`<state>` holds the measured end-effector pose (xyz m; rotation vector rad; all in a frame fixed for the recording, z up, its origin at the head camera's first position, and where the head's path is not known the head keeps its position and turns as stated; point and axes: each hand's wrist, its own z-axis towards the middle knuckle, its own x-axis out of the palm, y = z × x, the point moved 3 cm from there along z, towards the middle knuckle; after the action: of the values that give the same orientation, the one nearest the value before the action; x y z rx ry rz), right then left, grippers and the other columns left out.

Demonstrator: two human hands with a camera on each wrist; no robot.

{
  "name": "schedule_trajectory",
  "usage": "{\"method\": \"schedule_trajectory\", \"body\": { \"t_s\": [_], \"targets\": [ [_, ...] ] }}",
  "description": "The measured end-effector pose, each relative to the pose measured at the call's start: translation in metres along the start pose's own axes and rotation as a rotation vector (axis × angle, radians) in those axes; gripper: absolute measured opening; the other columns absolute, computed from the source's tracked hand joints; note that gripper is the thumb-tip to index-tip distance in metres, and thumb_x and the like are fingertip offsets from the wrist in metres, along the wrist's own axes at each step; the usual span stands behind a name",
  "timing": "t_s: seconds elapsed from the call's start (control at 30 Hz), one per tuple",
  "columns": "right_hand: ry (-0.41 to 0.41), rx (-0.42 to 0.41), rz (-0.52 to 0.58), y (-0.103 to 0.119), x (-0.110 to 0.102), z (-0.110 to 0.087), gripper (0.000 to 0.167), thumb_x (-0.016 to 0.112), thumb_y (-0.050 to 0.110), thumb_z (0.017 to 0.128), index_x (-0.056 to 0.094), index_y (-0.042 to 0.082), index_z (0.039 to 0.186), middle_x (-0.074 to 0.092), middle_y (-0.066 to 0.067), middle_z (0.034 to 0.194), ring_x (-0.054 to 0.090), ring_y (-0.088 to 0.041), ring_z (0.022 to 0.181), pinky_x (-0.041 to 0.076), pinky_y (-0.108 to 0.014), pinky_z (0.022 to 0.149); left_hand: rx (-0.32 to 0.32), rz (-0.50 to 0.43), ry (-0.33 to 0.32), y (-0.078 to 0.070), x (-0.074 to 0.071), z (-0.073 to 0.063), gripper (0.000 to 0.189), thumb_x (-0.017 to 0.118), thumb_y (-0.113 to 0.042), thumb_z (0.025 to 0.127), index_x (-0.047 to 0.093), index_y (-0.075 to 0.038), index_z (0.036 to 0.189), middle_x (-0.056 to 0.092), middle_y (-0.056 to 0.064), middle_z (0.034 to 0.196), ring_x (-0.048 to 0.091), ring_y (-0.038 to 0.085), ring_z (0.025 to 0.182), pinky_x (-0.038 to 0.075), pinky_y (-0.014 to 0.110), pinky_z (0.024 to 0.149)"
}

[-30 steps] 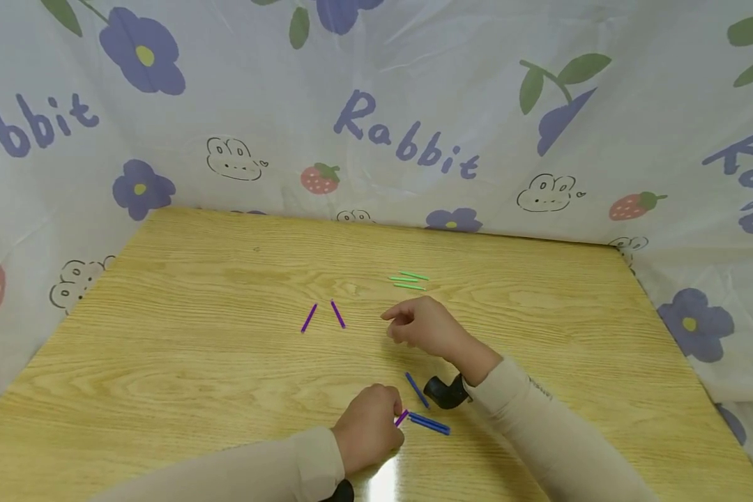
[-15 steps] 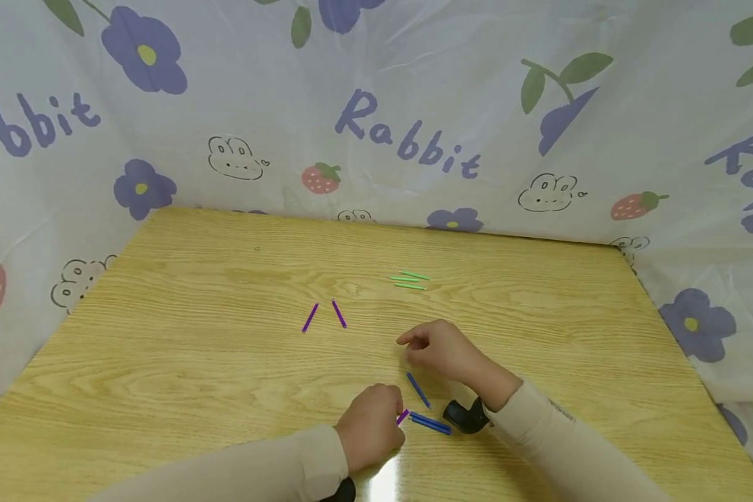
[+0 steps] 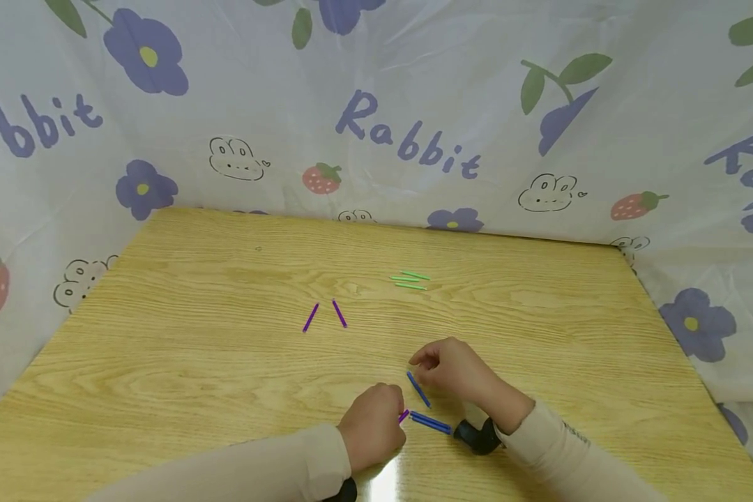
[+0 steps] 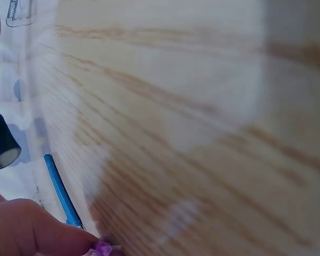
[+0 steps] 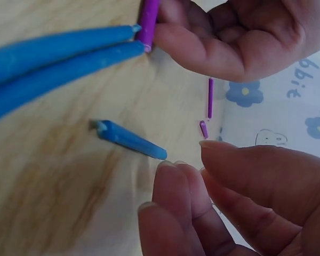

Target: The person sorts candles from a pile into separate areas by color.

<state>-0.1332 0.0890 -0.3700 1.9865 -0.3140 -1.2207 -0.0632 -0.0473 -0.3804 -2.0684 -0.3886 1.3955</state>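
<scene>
My left hand (image 3: pixel 373 427) pinches a thin purple stick (image 5: pixel 148 24) low over the table. The stick's end meets the tips of two blue sticks (image 3: pixel 430 422) lying side by side. A third blue stick (image 3: pixel 417 389) lies slanted just beyond them. Over its far end hovers my right hand (image 3: pixel 454 366), fingers bent loosely with a gap between thumb and fingertips and nothing held. In the right wrist view, those fingertips (image 5: pixel 173 176) are right at the end of the single blue stick. The left wrist view shows the purple stick's tip under my left thumb (image 4: pixel 37 229).
Two purple sticks (image 3: pixel 339 314) lie apart farther back on the wooden table (image 3: pixel 194 362). Several green sticks (image 3: pixel 409 279) are grouped behind them to the right. A printed cloth (image 3: pixel 276 90) hangs along the table's back and sides. Each wrist wears a black device (image 3: pixel 477 438).
My right hand has come back toward me and slightly right, from in front of the green sticks to the single blue stick. The left hand keeps its place with the purple stick.
</scene>
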Motion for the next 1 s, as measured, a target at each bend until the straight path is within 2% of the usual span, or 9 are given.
{"method": "schedule_trajectory", "body": {
  "t_s": [0.4, 0.8, 1.0],
  "targets": [
    [-0.003, 0.021, -0.012, -0.0047, 0.0028, -0.0061, 0.018, 0.066, 0.001, 0.080, 0.073, 0.001, 0.097, 0.063, 0.003, 0.074, 0.051, -0.010, 0.067, 0.045, -0.025, 0.062, 0.006, -0.063, -0.025, 0.0021, -0.0017, -0.0014, 0.021, 0.067, 0.008, 0.063, 0.057, -0.003, 0.077, 0.053, 0.000, 0.070, 0.047, 0.012, 0.063, 0.042, 0.025, 0.057],
    [0.009, 0.021, -0.026, -0.0088, 0.0077, -0.0043, 0.016, 0.071, 0.000, 0.076, 0.072, 0.000, 0.092, 0.064, 0.002, 0.073, 0.052, -0.009, 0.065, 0.045, -0.024, 0.060, -0.023, -0.107, 0.004, 0.0036, -0.0021, -0.0006, 0.022, 0.068, 0.010, 0.065, 0.057, -0.003, 0.078, 0.053, 0.002, 0.071, 0.048, 0.013, 0.063, 0.044, 0.025, 0.057],
    [0.002, 0.031, -0.043, -0.0060, 0.0086, -0.0050, 0.014, 0.072, -0.001, 0.076, 0.072, 0.000, 0.090, 0.064, 0.002, 0.073, 0.053, -0.009, 0.065, 0.046, -0.024, 0.060, -0.021, -0.133, -0.006, 0.0061, -0.0012, -0.0007, 0.022, 0.066, 0.011, 0.063, 0.056, -0.003, 0.077, 0.053, 0.001, 0.070, 0.048, 0.013, 0.063, 0.043, 0.025, 0.056]
  ]
}}
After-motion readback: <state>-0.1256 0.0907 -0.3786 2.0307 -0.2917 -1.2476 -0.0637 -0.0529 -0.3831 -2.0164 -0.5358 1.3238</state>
